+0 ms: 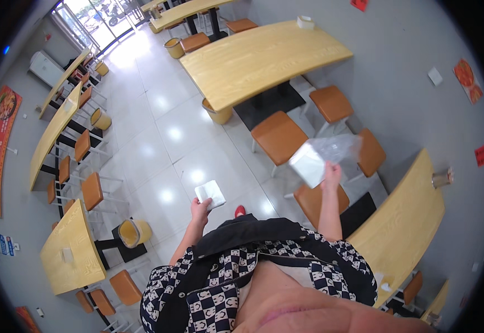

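My left hand [199, 212] grips a small stack of white paper napkins [214, 191], its thumb lying across the top. Out to the right, my right hand [331, 174] is closed on a pack of white napkins [307, 164]. Loose clear plastic wrap [339, 146] trails from that pack, smeared by motion. Both hands are in the air and well apart. Beyond and below the pack are brown-topped stools, one [278, 135] farther off and one [317, 203] under my right forearm.
A light wood table [264, 55] stands ahead with a white napkin holder [305, 23] on it. Another table [403, 227] to the right carries a metal canister [442, 177]. Tables, stools and yellow bins, one bin [134, 233] nearby, line the left side. A tiled aisle [164, 122] leads to glass doors.
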{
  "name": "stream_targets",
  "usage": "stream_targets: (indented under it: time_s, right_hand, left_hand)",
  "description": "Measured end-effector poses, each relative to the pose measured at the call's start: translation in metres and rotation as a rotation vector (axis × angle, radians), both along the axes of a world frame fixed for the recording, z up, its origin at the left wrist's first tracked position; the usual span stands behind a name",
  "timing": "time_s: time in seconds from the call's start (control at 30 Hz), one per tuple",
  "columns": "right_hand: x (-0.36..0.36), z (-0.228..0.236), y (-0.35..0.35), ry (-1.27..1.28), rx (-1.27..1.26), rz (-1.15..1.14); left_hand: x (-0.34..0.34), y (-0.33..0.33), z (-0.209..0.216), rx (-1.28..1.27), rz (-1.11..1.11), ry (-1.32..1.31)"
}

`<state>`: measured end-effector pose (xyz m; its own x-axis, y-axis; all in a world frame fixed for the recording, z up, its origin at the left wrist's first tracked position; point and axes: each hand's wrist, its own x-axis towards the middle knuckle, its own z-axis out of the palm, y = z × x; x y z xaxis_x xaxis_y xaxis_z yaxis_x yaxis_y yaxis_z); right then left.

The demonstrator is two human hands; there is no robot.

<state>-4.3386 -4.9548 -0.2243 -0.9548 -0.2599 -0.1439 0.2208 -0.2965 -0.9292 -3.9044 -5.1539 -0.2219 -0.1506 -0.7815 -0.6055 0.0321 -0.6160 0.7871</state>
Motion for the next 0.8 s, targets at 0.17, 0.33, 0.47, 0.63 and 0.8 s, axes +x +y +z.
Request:
stream_targets:
  time_s: [0.17,0.33,0.47,0.63,0.8]
  right_hand:
    - [0.039,-0.019,-0.153,-0.108,0.088,0.260]
    - [-0.004,-0.010,-0.280,0.035,0.202,0.224]
    - [-0.074,-0.023,-0.367,0.069,0.192,0.168]
    - [-0.173,-0.029,-0.492,0.112,0.416,0.072]
    - [-0.271,-0.085,-0.563,0.138,0.459,-0.045]
  left_hand:
    - [-0.029,-0.134,0.019,-0.097,-0.033,-0.035]
    - [-0.113,-0.244,0.018,-0.151,-0.114,-0.025]
    - [-0.173,-0.317,0.010,-0.152,-0.168,0.045]
    - [-0.226,-0.410,0.014,-0.070,-0.164,-0.058]
    - [-0.279,-0.484,0.004,-0.031,-0.195,-0.071]
